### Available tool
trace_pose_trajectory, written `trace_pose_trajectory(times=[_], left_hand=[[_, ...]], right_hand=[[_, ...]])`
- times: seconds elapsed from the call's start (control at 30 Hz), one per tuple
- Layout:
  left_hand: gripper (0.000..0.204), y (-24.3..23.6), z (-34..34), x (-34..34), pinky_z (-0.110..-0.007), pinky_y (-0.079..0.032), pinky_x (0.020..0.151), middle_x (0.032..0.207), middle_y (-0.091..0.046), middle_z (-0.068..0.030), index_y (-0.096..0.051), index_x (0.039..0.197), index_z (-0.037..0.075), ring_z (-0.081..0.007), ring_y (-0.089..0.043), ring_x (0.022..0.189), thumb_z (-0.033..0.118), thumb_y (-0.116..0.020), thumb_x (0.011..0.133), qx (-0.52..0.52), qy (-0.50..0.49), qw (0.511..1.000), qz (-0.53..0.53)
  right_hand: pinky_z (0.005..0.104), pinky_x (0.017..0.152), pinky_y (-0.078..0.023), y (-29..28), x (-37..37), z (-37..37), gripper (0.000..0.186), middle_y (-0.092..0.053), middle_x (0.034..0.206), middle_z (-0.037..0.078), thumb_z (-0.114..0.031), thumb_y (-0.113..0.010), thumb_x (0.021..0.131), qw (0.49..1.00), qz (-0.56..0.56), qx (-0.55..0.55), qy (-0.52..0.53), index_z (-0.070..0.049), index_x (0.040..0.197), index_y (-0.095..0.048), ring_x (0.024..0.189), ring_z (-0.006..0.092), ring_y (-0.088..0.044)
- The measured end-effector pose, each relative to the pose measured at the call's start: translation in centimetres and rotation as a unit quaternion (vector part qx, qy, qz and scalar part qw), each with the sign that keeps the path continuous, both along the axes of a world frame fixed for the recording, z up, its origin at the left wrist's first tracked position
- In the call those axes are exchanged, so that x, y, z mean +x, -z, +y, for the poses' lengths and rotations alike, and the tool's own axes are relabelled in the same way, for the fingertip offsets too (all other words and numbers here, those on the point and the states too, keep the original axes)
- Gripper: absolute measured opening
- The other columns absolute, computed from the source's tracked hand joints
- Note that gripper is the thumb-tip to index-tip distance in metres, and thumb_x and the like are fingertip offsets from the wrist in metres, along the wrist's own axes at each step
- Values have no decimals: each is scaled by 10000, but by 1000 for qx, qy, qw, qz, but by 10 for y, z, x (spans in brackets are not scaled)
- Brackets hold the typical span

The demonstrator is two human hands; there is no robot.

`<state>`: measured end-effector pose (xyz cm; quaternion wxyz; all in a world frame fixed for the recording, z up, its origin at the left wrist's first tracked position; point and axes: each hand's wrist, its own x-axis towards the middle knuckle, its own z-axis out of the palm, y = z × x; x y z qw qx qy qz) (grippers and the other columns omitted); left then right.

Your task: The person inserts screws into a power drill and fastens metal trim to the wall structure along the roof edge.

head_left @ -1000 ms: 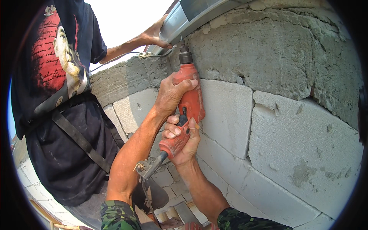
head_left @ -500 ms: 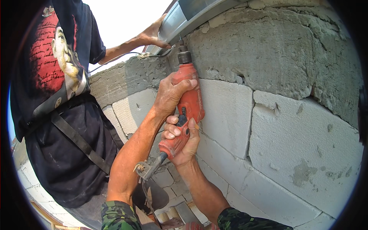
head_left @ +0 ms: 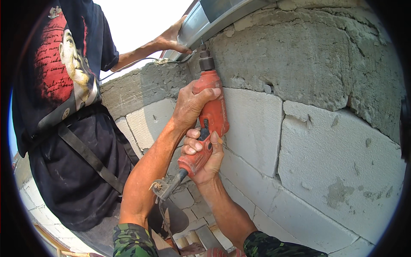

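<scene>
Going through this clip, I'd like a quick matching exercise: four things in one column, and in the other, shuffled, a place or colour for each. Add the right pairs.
Things
1. left hand
2. right hand
3. co-worker's hand
4. drill

Places and colours
A. mostly red
B. around the rear handle
C. on the silvery metal channel
D. on the front body, just behind the dark chuck

Right pairs: 1-D, 2-B, 3-C, 4-A
</scene>
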<state>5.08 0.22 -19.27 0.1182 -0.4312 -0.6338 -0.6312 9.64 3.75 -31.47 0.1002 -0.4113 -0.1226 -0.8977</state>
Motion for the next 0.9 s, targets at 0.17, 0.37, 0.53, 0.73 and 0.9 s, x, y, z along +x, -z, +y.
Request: trace_pose_trajectory(times=[0.17, 0.37, 0.53, 0.73, 0.9], left_hand=[[471, 1, 1, -1, -292, -500, 728, 917, -632, -93, -592, 1051, -24, -161, -602, 809, 325, -728, 765, 9, 13, 1000, -3], [477, -2, -1, 3, -292, -503, 733, 920, -634, -97, -591, 1060, -25, -167, -606, 812, 327, -725, 768, -9, 0, 1000, -3], [476, 0, 1, 2, -289, -505, 720, 921, -634, -100, -589, 1059, -27, -165, -607, 811, 327, -724, 771, -1, 5, 1000, 0], [467, -3, 0, 8, -289, -505, 723, 921, -635, -101, -589, 1054, -27, -165, -606, 814, 320, -724, 773, -10, 0, 1000, -2], [457, -1, 0, 6, -294, -503, 734, 916, -636, -99, -590, 1051, -27, -166, -606, 811, 313, -721, 775, 3, 5, 1000, -2]], right_hand=[[303, 709, -474, 1, -1, 0, 385, -504, 963, 63, -337, -613, 919, 1000, 2, 2, -1, 6, 1069, -525, 750, 144, -526], [312, 720, -475, 1, -3, 0, 401, -513, 979, 66, -350, -621, 915, 1000, 7, 0, -8, 2, 1078, -516, 758, 150, -529], [314, 726, -478, 2, -2, 1, 411, -514, 983, 66, -353, -623, 914, 1000, 16, 4, -10, 1, 1091, -513, 767, 153, -530], [313, 729, -479, 1, -3, 1, 425, -511, 1000, 66, -358, -622, 916, 1000, 16, -2, -10, 6, 1105, -511, 771, 154, -529], [314, 728, -478, 2, -4, 0, 413, -509, 989, 61, -359, -618, 917, 1000, 13, -6, -15, 2, 1091, -522, 767, 151, -526]])
